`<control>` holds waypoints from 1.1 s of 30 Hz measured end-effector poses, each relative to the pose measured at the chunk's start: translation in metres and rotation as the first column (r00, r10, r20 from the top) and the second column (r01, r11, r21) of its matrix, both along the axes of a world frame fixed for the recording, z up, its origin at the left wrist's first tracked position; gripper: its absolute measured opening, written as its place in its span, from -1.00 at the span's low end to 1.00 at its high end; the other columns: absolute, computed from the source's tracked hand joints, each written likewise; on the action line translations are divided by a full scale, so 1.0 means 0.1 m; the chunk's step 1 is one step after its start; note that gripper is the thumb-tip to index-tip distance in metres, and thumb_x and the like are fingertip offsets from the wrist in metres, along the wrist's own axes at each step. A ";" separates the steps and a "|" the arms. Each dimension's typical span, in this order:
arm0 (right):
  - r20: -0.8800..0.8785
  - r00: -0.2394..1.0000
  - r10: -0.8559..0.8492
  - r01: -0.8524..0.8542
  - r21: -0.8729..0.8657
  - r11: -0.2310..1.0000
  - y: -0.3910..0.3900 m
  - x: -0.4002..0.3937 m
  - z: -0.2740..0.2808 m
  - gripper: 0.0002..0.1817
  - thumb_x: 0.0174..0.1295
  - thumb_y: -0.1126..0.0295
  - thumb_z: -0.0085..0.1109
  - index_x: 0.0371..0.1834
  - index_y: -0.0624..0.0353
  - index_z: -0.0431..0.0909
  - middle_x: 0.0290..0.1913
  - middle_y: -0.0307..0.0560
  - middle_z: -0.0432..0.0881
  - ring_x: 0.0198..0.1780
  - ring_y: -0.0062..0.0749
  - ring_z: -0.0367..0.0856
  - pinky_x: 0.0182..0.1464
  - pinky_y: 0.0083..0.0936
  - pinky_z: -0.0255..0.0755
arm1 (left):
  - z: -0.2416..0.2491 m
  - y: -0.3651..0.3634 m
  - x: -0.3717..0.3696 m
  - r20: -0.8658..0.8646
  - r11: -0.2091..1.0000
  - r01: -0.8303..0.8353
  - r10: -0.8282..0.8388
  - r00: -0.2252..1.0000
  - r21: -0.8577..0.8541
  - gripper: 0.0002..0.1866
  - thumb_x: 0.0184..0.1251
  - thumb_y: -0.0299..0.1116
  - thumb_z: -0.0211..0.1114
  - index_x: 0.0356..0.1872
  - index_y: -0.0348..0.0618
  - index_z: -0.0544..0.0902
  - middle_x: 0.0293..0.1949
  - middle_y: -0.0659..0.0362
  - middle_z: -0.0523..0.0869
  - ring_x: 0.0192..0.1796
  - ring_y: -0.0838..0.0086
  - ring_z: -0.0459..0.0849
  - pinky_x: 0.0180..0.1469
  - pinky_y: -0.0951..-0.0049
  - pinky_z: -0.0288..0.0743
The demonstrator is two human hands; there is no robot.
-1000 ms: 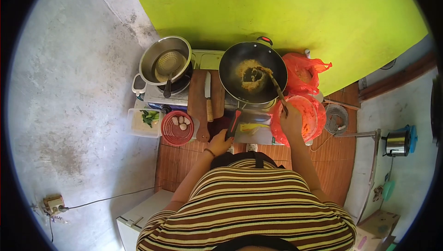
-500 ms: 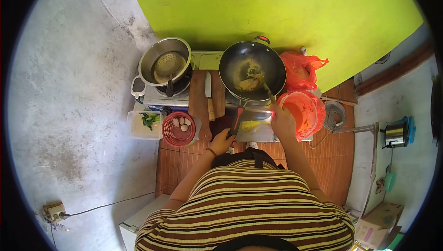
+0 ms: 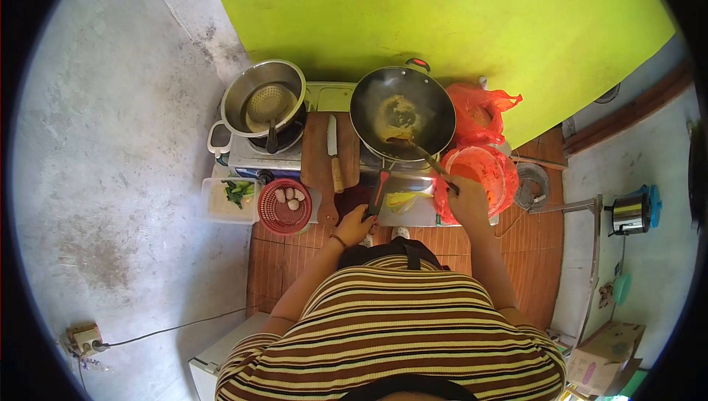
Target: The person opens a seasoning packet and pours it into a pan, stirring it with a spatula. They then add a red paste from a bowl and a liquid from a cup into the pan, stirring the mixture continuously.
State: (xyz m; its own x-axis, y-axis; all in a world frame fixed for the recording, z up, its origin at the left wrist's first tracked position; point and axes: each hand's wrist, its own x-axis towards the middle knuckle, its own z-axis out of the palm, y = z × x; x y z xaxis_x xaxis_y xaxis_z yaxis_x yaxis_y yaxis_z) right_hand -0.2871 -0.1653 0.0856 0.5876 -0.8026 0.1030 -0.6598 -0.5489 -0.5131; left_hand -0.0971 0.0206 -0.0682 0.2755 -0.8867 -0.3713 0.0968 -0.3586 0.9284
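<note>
My left hand (image 3: 355, 225) is closed around the black and red handle (image 3: 379, 189) of a dark wok (image 3: 436, 102). In my right hand (image 3: 469, 199) is a wooden spatula (image 3: 429, 158), its head dipped into the near side of the wok. Yellowish-brown food (image 3: 402, 107) lies in a rough ring at the bottom, and faint steam hangs over it. Left of the wok, a knife (image 3: 332, 143) with a wooden grip rests on a wooden cutting board (image 3: 316, 158).
A steel pot (image 3: 236, 110) holding a perforated ladle (image 3: 267, 105) sits at left. Nearer are a red basket (image 3: 276, 220) with several pale bulbs and a clear box (image 3: 214, 209) with greens. Red plastic bags (image 3: 476, 110) and a red-lined tub (image 3: 505, 180) stand to the right.
The spatula's head has moved down and left toward the wok's near side, and my right hand has shifted slightly right and down. The food is spread into a ring. My left hand has stayed put.
</note>
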 end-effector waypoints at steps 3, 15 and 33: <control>-0.081 0.996 -0.033 0.021 -0.152 0.988 0.02 0.25 -0.17 -0.71 0.08 0.52 0.07 -0.12 0.06 0.65 -0.43 0.12 0.56 -0.35 0.04 0.58 -0.27 -0.13 0.46 | -0.04 0.00 0.01 0.007 1.000 0.004 -0.004 1.000 0.011 -0.68 0.36 -0.43 0.16 0.08 -0.35 0.45 -0.27 0.10 0.71 -0.31 0.53 0.68 -0.23 0.51 0.57; 0.056 0.992 -0.109 0.112 -0.062 0.992 -0.03 0.11 -0.36 -0.66 0.11 0.46 0.07 -0.01 0.03 0.58 -0.36 0.12 0.63 -0.26 0.07 0.61 -0.22 -0.10 0.46 | 0.01 0.01 0.00 -0.006 1.000 0.000 0.000 1.000 -0.012 -0.69 0.36 -0.44 0.15 0.06 -0.34 0.45 -0.27 0.11 0.70 -0.33 0.54 0.68 -0.24 0.52 0.57; -0.265 0.963 -0.046 0.053 0.020 0.998 -0.63 0.66 -0.04 -0.78 0.03 0.41 0.12 -0.24 0.16 0.61 -0.27 0.19 0.65 -0.20 0.08 0.64 -0.14 -0.18 0.50 | 0.07 0.01 0.02 -0.029 0.999 0.029 -0.029 0.999 0.021 -0.77 0.39 -0.49 0.11 0.01 -0.33 0.44 -0.21 0.09 0.66 -0.17 0.50 0.67 -0.20 0.55 0.61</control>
